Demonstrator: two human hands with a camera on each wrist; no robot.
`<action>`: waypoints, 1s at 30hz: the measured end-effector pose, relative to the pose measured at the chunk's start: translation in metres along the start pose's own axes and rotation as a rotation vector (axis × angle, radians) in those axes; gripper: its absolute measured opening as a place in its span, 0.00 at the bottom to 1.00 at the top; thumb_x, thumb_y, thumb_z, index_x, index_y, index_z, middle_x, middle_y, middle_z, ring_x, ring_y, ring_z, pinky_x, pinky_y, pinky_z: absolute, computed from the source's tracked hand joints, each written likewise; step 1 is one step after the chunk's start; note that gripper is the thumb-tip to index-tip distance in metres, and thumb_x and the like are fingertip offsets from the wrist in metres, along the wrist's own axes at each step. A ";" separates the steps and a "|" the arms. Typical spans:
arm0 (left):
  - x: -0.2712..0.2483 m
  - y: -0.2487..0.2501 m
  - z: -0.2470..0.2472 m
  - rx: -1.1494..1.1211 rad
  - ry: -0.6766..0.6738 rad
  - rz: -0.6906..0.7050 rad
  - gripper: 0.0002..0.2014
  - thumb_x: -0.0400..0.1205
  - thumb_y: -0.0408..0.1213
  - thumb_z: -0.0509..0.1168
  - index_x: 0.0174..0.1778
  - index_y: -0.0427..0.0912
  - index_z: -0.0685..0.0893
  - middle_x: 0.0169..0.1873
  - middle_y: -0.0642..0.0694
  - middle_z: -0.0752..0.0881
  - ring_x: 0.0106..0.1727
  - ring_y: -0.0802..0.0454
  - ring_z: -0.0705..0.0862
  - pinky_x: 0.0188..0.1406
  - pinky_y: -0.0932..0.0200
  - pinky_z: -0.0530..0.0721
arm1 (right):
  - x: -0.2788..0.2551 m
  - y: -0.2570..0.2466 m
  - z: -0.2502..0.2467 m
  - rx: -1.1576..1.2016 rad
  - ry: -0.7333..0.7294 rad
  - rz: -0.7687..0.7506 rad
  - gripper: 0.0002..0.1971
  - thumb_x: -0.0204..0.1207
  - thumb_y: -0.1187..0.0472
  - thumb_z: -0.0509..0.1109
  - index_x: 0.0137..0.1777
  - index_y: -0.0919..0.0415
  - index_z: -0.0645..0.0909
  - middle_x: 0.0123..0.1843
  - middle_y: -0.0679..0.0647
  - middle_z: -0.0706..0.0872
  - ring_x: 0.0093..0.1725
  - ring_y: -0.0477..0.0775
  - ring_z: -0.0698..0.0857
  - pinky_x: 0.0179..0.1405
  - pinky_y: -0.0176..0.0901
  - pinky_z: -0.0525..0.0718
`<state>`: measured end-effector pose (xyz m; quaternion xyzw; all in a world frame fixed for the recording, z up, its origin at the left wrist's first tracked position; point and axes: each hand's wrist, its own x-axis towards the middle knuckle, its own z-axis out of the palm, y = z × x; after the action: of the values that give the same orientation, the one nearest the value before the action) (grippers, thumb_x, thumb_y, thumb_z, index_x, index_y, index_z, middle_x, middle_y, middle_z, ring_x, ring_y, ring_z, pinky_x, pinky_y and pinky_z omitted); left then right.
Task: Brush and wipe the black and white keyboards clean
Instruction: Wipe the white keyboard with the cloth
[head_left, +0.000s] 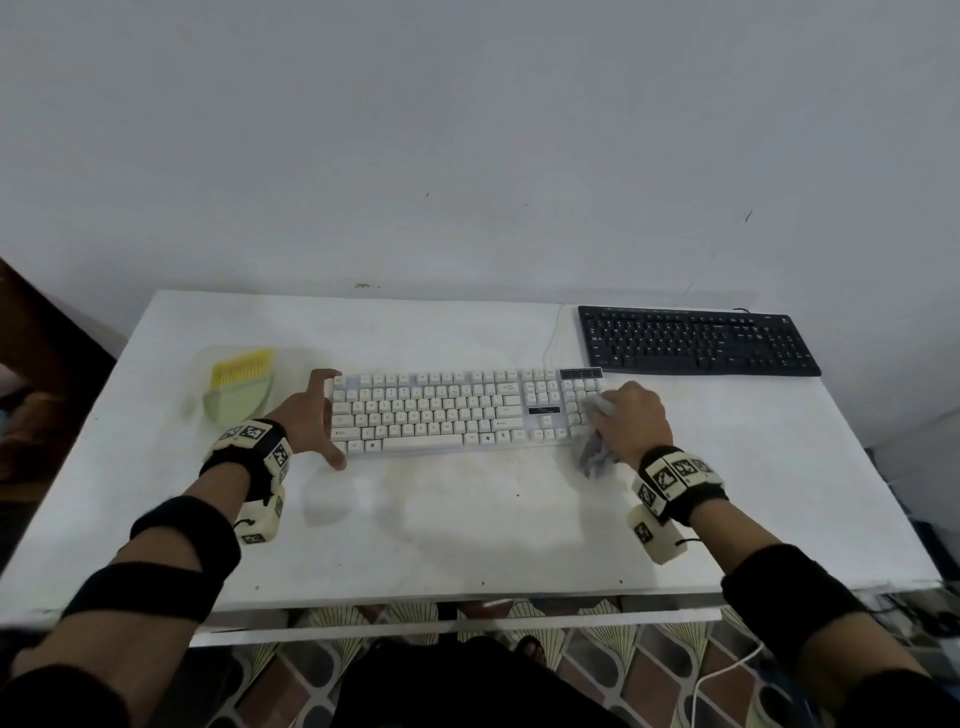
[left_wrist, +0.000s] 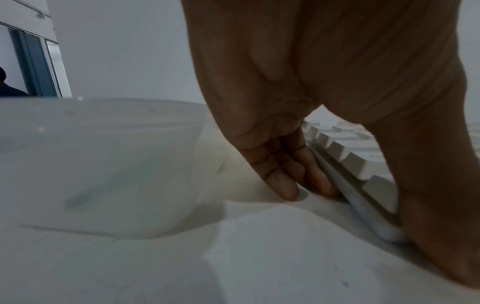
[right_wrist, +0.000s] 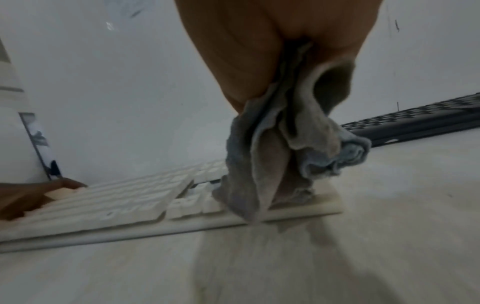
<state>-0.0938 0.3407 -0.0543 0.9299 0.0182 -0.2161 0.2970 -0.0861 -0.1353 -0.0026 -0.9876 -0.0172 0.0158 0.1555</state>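
The white keyboard (head_left: 447, 413) lies across the middle of the white table (head_left: 467, 519). My left hand (head_left: 311, 415) clasps its left end, fingers at the far edge and thumb at the near edge; the fingers (left_wrist: 298, 174) and thumb press the keyboard's side (left_wrist: 363, 205). My right hand (head_left: 631, 421) grips a bunched grey-blue cloth (head_left: 595, 452) and presses it on the number pad at the right end; the cloth (right_wrist: 272, 154) hangs from the palm onto the white keyboard (right_wrist: 116, 205). The black keyboard (head_left: 696, 340) lies at the back right of the table, seen also as the black keyboard (right_wrist: 415, 125).
A translucent tub (head_left: 244, 384) with a yellow-bristled green brush (head_left: 241, 384) in it stands left of the white keyboard, close to my left hand; the tub (left_wrist: 98, 164) fills the left wrist view. A white cable (head_left: 553, 338) runs back from the white keyboard. A wall rises behind the table.
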 end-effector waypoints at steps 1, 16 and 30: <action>-0.001 0.001 -0.001 0.002 -0.001 -0.002 0.71 0.52 0.36 0.93 0.82 0.46 0.49 0.43 0.43 0.89 0.45 0.47 0.88 0.53 0.47 0.87 | 0.007 -0.001 -0.002 0.017 0.050 0.007 0.21 0.83 0.52 0.69 0.26 0.53 0.78 0.29 0.49 0.75 0.37 0.58 0.80 0.37 0.48 0.79; 0.002 0.000 0.000 -0.024 -0.021 -0.009 0.71 0.52 0.36 0.93 0.83 0.46 0.50 0.43 0.51 0.86 0.46 0.47 0.86 0.50 0.53 0.82 | -0.003 0.016 -0.005 0.072 -0.116 0.109 0.22 0.77 0.51 0.72 0.23 0.59 0.78 0.23 0.53 0.81 0.26 0.50 0.78 0.24 0.41 0.72; -0.001 -0.002 0.001 -0.027 -0.002 -0.003 0.73 0.52 0.36 0.93 0.85 0.48 0.48 0.41 0.42 0.88 0.43 0.45 0.89 0.49 0.48 0.87 | 0.002 0.020 0.019 0.017 -0.128 -0.014 0.10 0.81 0.57 0.71 0.57 0.55 0.91 0.43 0.56 0.78 0.42 0.58 0.81 0.38 0.42 0.73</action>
<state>-0.0955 0.3417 -0.0552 0.9256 0.0220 -0.2170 0.3093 -0.0838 -0.1480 -0.0270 -0.9830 -0.0339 0.0779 0.1626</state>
